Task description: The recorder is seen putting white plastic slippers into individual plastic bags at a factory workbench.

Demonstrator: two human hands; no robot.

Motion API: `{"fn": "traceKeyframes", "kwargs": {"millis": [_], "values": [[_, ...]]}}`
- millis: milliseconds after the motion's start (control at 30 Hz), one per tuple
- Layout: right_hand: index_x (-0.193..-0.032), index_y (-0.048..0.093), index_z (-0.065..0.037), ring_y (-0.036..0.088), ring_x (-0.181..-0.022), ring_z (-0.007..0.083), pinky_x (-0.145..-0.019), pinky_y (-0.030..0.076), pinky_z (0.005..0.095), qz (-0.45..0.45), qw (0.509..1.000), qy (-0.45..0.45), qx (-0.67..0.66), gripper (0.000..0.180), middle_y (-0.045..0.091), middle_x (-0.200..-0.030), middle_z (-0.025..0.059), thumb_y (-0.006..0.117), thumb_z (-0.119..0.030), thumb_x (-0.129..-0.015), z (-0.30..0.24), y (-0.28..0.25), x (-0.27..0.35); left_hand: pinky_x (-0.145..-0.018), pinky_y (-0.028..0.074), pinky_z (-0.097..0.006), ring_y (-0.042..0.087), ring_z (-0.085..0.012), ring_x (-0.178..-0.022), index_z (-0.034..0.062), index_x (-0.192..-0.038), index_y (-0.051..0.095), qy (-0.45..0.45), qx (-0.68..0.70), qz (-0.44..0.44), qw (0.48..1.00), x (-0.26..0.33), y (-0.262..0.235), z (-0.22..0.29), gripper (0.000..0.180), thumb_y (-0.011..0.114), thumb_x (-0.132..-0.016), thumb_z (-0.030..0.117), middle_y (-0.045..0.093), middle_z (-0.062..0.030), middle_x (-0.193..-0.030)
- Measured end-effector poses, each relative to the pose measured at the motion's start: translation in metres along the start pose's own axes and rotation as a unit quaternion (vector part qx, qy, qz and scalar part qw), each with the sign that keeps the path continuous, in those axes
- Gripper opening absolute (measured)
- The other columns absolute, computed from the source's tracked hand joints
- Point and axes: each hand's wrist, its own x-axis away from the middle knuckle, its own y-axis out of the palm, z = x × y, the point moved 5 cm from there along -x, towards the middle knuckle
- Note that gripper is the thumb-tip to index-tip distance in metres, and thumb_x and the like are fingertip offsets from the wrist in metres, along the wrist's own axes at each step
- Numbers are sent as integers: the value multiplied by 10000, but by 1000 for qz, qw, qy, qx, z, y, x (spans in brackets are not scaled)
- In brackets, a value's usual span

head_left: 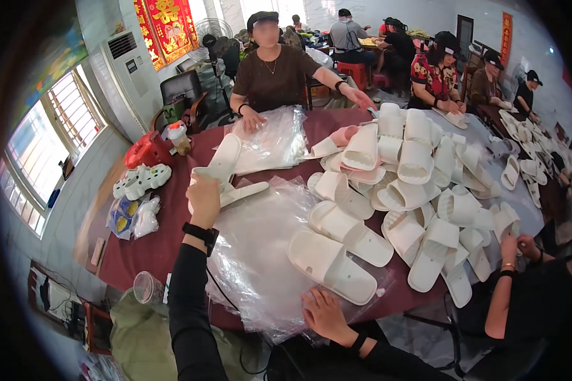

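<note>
The table (pixel 130 257) is bare at left, a slipper heap (pixel 419 171) blocking right; left hand (pixel 201 198) clasps slippers (pixel 225 162); right hand (pixel 327 315), near edge, touches bags (pixel 254 251), grip unclear.

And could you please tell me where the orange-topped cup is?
In the head view, the cup is upper left, on the maroon tablecloth, right of the red object.

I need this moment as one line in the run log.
left hand: holding white slippers | right hand: at near edge of clear plastic | slipper pile: right of the plastic
</note>
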Motion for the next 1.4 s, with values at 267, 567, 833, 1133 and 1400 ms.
{"fn": "traceKeyframes", "kwargs": {"millis": [267, 567, 833, 1133, 1400], "values": [[-1133, 563, -87, 478, -1119, 302, -917, 388, 416, -4, 1000, -1, 10, 356, 522, -1192, 141, 597, -208, -800, -3, 1, 1, -652, 531, -406, 645, -379, -879, 188, -1141, 622, 15, -30, -110, 993, 5, 72, -3, 321, 551, -828, 182, 409, -250, -1354], [-1126, 557, -75, 465, -1126, 316, -951, 377, 431, 20, 1000, -4, -7, 356, 507, -1200, 163, 600, -205, -798, 1, 3, 1, -799, 484, -460, 587, -380, -988, 155, -1251, 484, 172, 269, -206, 925, 78, 2, 46, 463, 618, -837, 315, 561, -192, -1174], [-1099, 571, -79, 466, -1134, 330, -927, 401, 442, -4, 998, -23, -66, 325, 514, -1185, 155, 601, -209, -803, 8, -7, 0, -665, 504, -415, 616, -307, -856, 158, -1162, 574, 322, 232, -225, 890, 263, -109, 111, 414, 595, -828, 401, 609, -134, -1012], [-1029, 640, -150, 423, -1166, 407, -950, 380, 487, -39, 993, 65, -90, 301, 521, -1146, 211, 696, -246, -750, 105, -59, -59, -884, 388, -561, 458, -467, -1121, 318, -1230, 547, 234, 305, -152, 910, 322, -78, 124, 399, 599, -837, 366, 489, -218, -1259], [-1006, 674, -159, 401, -1186, 451, -1031, 302, 518, -214, 975, 38, -49, 264, 517, -1161, 281, 557, -300, -815, 144, 20, -112, -928, 325, -627, 391, -493, -1180, 325, -1256, 540, 201, 318, -154, 913, 330, -65, 130, 428, 600, -837, 385, 421, -246, -1309]]}}
